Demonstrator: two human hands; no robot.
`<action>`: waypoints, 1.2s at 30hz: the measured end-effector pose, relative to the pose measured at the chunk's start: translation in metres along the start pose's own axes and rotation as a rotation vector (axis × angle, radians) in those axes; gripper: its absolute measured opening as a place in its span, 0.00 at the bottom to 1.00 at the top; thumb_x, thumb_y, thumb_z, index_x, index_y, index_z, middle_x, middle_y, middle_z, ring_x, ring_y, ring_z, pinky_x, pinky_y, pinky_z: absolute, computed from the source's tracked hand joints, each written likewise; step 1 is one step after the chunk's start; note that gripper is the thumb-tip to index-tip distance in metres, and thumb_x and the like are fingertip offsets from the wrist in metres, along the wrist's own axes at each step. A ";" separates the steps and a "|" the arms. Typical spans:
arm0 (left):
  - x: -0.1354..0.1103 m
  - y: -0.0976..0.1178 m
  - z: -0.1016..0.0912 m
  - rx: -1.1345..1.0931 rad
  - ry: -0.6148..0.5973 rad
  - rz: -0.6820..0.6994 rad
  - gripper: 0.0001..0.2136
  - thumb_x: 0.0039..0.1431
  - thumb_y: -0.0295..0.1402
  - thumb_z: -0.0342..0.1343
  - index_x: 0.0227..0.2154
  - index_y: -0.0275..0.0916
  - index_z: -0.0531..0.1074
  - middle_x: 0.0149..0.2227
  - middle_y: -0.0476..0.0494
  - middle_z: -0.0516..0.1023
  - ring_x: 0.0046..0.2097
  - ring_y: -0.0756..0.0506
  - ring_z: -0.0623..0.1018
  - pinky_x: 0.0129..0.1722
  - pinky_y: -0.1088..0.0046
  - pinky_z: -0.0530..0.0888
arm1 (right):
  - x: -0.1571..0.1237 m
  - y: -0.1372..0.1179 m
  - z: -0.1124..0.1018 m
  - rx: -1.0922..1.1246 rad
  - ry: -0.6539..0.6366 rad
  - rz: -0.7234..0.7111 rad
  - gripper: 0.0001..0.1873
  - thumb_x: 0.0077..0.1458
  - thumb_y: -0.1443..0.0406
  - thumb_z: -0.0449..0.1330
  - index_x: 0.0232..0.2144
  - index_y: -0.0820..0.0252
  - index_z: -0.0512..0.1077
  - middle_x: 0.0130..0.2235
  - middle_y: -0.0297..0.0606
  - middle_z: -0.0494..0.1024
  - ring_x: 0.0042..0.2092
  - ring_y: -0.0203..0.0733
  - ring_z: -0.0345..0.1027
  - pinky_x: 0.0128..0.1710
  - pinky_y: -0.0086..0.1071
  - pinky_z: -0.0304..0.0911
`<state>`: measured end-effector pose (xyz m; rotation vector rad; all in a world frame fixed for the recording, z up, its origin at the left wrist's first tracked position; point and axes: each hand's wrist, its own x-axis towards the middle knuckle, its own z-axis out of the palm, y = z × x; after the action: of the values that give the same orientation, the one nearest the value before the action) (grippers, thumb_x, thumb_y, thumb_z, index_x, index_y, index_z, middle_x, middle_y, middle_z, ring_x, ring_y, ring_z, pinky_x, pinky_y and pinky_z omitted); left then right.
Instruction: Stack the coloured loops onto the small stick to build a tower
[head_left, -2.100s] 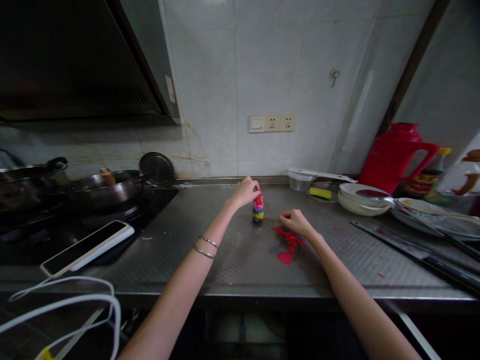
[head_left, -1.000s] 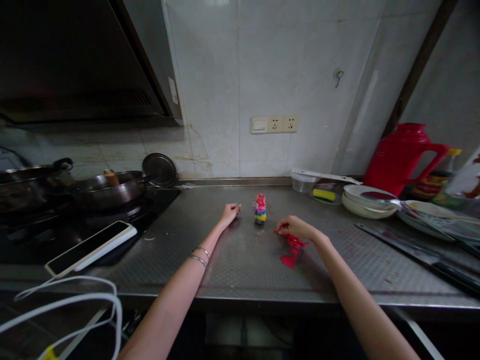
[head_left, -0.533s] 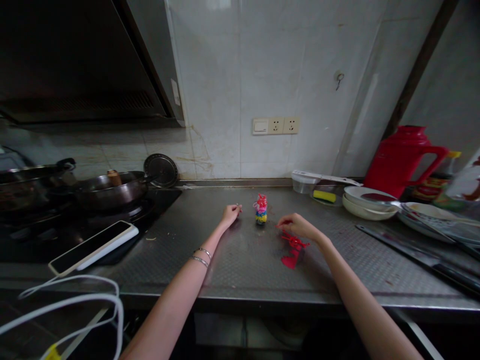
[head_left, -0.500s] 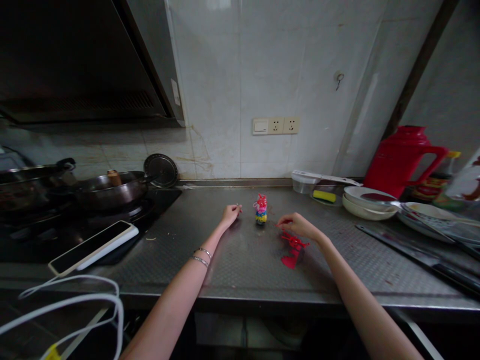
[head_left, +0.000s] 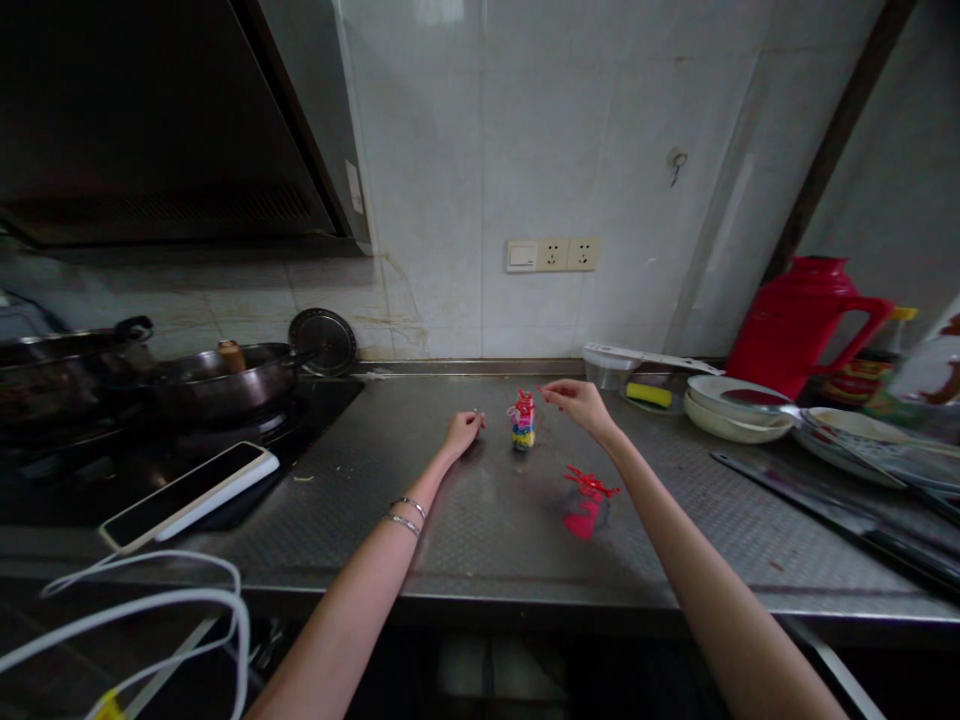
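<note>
A small clear bottle (head_left: 523,428) stands upright on the metal counter, filled with layers of yellow, blue, pink and red. Bits of red stick up at its mouth. My right hand (head_left: 581,405) is just right of the bottle's top, thumb and fingers pinched on a small red piece (head_left: 543,391). My left hand (head_left: 463,432) rests on the counter left of the bottle, fingers closed; what is in them, if anything, is too small to name. Nearer the front edge, thin red pieces (head_left: 592,483) lie heaped over a clear container with a pink-red patch.
A phone-like device (head_left: 187,490) and white cable (head_left: 225,590) are at left, beside the stove with pans (head_left: 225,380). At right stand a red thermos jug (head_left: 787,325), stacked bowls (head_left: 739,425), a yellow sponge (head_left: 649,395) and a long dark-handled utensil (head_left: 817,515).
My right hand has moved up and left from above the red heap to the bottle's top, carrying a small red piece. My left hand has stayed put.
</note>
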<state>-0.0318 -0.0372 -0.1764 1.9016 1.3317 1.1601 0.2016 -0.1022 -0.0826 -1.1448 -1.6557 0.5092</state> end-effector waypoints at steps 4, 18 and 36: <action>0.001 -0.003 0.001 0.007 -0.006 0.006 0.19 0.53 0.43 0.44 0.21 0.33 0.70 0.16 0.51 0.64 0.22 0.51 0.64 0.24 0.76 0.58 | 0.017 -0.017 0.009 -0.098 -0.067 -0.082 0.14 0.44 0.60 0.57 0.29 0.66 0.75 0.29 0.41 0.77 0.30 0.38 0.68 0.30 0.28 0.60; 0.003 -0.006 0.003 0.067 -0.015 0.032 0.20 0.53 0.43 0.43 0.21 0.33 0.71 0.17 0.50 0.65 0.23 0.51 0.65 0.25 0.76 0.57 | 0.033 -0.035 0.006 -0.480 -0.168 -0.234 0.13 0.48 0.61 0.55 0.26 0.63 0.77 0.28 0.38 0.77 0.31 0.37 0.68 0.30 0.26 0.59; -0.004 0.012 -0.001 0.119 0.084 0.055 0.17 0.52 0.39 0.44 0.19 0.33 0.70 0.17 0.50 0.67 0.23 0.51 0.65 0.24 0.77 0.57 | -0.030 0.063 -0.016 -0.490 -0.050 -0.013 0.22 0.51 0.55 0.48 0.24 0.64 0.75 0.27 0.38 0.75 0.30 0.39 0.66 0.30 0.26 0.56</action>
<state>-0.0274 -0.0455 -0.1678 2.0041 1.4299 1.2242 0.2444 -0.1024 -0.1404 -1.4789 -1.8887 0.1202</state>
